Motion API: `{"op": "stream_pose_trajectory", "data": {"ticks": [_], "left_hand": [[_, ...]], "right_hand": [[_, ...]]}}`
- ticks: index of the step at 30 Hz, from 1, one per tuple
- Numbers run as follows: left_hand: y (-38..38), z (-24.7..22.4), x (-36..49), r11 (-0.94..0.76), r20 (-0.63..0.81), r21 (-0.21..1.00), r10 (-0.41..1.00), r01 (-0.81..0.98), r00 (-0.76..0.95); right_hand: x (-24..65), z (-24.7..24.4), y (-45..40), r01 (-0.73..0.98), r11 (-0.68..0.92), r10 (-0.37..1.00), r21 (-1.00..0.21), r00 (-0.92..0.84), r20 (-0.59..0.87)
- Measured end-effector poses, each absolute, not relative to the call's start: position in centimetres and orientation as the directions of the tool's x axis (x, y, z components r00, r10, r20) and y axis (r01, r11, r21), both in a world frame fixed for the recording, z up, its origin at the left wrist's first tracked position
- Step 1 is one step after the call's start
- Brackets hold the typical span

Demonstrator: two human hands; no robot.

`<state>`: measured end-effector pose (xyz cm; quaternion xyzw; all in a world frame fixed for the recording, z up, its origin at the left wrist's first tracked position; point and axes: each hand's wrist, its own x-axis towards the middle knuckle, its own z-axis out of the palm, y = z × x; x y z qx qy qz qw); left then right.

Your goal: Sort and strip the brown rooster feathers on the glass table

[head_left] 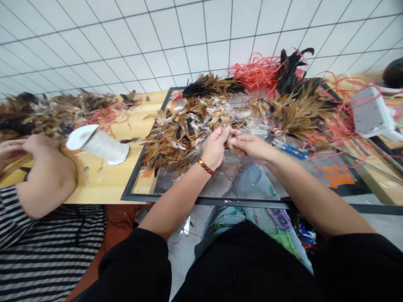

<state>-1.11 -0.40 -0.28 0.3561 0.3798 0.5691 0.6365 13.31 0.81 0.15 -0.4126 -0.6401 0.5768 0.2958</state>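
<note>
My left hand (216,146), with a beaded bracelet (205,167) at its wrist, meets my right hand (250,146) fingertip to fingertip above a glass-topped, black-edged panel (176,186). Both hands are closed in a pinch. Small pale-brown feathers (232,147) show between and below the fingers; their details are blurred. Just beyond and left of my hands spreads a heap of brown and white feathers (176,142). Blue thread snips (294,151) lie on the panel, right of my right hand.
A tangle of red plastic ribbon (258,73) sits at the back by dark feathers (291,69). More brown feathers (296,111) and a white device (371,112) are at right. At left, a white roll (99,142) lies near a co-worker's arm (47,180). White tiled wall (189,37) stands behind.
</note>
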Motion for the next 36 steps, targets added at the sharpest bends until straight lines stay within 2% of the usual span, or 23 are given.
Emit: {"op": "stream_pose_trajectory", "data": {"ticks": [2,3,4,6,7,9,11,15,17,19,20,22,24,26,29,32,36], "left_hand": [[-0.2,-0.2,-1.1,0.055,-0.067,0.863,0.998,-0.501,-0.006],[-0.2,-0.1,-1.0,0.049,-0.063,0.861,0.998,-0.505,-0.012],[-0.3,-0.1,-1.0,0.053,-0.064,0.868,0.998,-0.494,-0.005],[-0.6,0.1,-0.8,0.089,-0.084,0.897,0.996,-0.434,0.030],[-0.8,0.1,-0.7,0.112,-0.100,0.912,0.994,-0.394,0.050],[-1.3,0.2,-0.4,0.153,-0.132,0.936,0.988,-0.316,0.086],[-1.6,0.2,-0.1,0.180,-0.155,0.949,0.981,-0.260,0.115],[-1.6,0.0,0.1,0.204,-0.179,0.957,0.975,-0.205,0.133],[-1.5,-0.2,0.1,0.211,-0.185,0.956,0.973,-0.203,0.138],[-1.3,-0.2,0.0,0.217,-0.190,0.953,0.971,-0.213,0.143],[-1.3,-0.3,0.0,0.223,-0.194,0.949,0.970,-0.220,0.149],[-1.2,-0.3,-0.2,0.240,-0.206,0.941,0.966,-0.239,0.159],[-1.1,-0.4,-0.4,0.258,-0.217,0.930,0.961,-0.261,0.174],[-1.1,-0.5,-0.5,0.271,-0.226,0.922,0.956,-0.276,0.186],[-1.1,-0.5,-0.5,0.276,-0.227,0.919,0.954,-0.280,0.195],[-1.2,-0.3,-0.4,0.265,-0.216,0.926,0.956,-0.267,0.199],[-1.3,-0.3,-0.2,0.245,-0.201,0.939,0.961,-0.243,0.191]], "right_hand": [[15.8,1.3,0.5,0.499,0.252,0.936,-0.829,-0.344,0.077],[17.3,1.8,0.3,0.648,0.278,0.957,-0.709,-0.250,0.147],[19.0,2.2,0.0,0.773,0.247,0.968,-0.585,-0.173,0.180],[22.1,2.4,-0.7,0.942,0.127,0.986,-0.310,-0.084,0.147],[23.4,2.2,-1.0,0.979,0.062,0.994,-0.195,-0.043,0.102],[25.0,1.3,-1.4,0.999,0.027,1.000,-0.047,-0.027,0.006],[25.6,0.3,-1.7,0.997,0.049,0.998,0.054,-0.048,-0.030],[24.7,-0.1,-2.5,0.977,0.087,0.996,0.196,-0.093,0.020],[23.9,0.5,-2.8,0.983,0.040,0.997,0.178,-0.052,0.065],[23.0,1.1,-2.5,0.999,0.021,0.990,0.042,-0.027,0.137],[22.4,1.2,-2.2,0.996,0.070,0.981,-0.050,-0.060,0.182],[21.2,0.9,-1.1,0.934,0.280,0.936,-0.221,-0.214,0.281],[20.0,0.1,0.1,0.811,0.482,0.863,-0.333,-0.373,0.341],[18.9,-0.9,1.0,0.716,0.548,0.835,-0.433,-0.437,0.334],[17.9,-1.8,1.2,0.636,0.524,0.850,-0.566,-0.430,0.303],[17.7,-2.0,0.7,0.595,0.522,0.850,-0.611,-0.416,0.322],[17.7,-2.1,0.6,0.603,0.557,0.828,-0.571,-0.460,0.321]]}}
